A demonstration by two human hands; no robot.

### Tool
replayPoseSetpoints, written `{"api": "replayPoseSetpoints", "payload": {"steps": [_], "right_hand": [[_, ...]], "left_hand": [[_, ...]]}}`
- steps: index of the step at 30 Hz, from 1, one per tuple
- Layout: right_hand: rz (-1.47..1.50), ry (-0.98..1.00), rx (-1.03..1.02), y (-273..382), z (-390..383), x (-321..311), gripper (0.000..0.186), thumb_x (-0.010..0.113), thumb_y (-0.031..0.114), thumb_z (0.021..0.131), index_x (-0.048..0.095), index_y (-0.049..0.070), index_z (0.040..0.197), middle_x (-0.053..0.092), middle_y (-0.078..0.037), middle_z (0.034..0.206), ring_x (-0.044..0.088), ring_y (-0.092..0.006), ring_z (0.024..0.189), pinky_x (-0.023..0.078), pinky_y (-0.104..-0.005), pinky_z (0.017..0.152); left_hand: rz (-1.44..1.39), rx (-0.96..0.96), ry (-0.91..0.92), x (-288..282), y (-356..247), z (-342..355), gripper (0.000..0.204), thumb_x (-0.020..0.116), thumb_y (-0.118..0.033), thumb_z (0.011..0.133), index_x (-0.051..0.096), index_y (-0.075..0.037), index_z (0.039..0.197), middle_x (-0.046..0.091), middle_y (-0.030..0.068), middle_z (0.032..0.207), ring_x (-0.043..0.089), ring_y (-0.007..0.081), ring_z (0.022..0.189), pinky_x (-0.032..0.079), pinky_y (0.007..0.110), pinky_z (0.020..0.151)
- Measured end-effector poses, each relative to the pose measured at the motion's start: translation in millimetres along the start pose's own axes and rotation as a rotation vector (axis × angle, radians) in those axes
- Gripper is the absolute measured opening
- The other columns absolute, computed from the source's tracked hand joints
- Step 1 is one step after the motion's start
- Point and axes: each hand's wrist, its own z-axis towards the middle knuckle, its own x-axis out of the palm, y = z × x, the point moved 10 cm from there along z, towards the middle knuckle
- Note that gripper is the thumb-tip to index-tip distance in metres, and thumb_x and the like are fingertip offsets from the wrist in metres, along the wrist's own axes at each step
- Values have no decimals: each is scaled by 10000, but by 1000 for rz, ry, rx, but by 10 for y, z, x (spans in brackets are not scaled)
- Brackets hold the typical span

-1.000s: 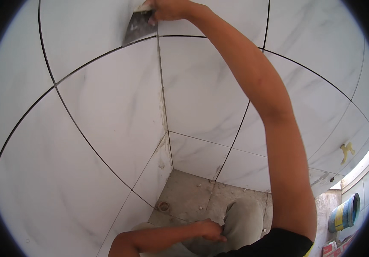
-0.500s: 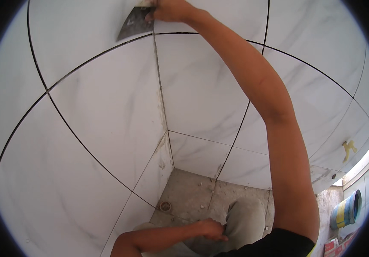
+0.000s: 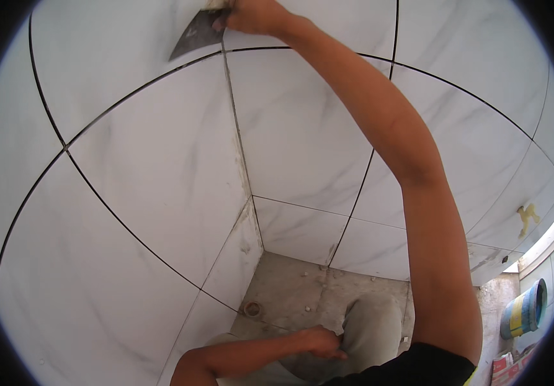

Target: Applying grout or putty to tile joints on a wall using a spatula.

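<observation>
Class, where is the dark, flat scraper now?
At the head view's top, left of centre, the dark, flat scraper is in the right hand, near the corner between white marbled walls.

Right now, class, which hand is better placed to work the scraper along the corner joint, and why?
Probably the right hand: it holds the scraper beside the corner joint, while the left hand is low, near the knee.

marbled white walls (image 3: 302,122) meet a grey floor (image 3: 293,289)

Between my high bare right hand (image 3: 251,16) and low bare left hand (image 3: 324,342), air is free. White, grey-veined tile walls (image 3: 154,148) block passage ahead.
</observation>
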Motion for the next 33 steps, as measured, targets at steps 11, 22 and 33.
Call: {"api": "replayPoseSetpoints", "payload": {"steps": [11,22,33], "right_hand": [[110,-14,-53,-143,-162,122,324,764,52,771,744,65,1094,726,-161,857,681,-284,780,527,-387,726],[307,-266,534,-134,-835,262,306,609,216,916,641,-55,777,632,-96,630,706,-170,707,537,-335,609],[216,-293,611,-303,-729,369,290,531,156,890,630,-116,860,723,-167,742,721,-227,620,583,-317,621]], "left_hand": [[7,-19,11,-17,-22,8,803,397,-657,969,488,51,1336,692,259,1036,646,442,1028,510,502,889],[-12,-1,-52,-46,-61,-37,777,385,-656,978,544,38,1288,700,233,1072,651,424,1043,507,492,907],[40,1,-72,67,-24,14,743,401,-638,980,635,43,1161,706,228,1057,664,403,1043,508,505,910]]}}
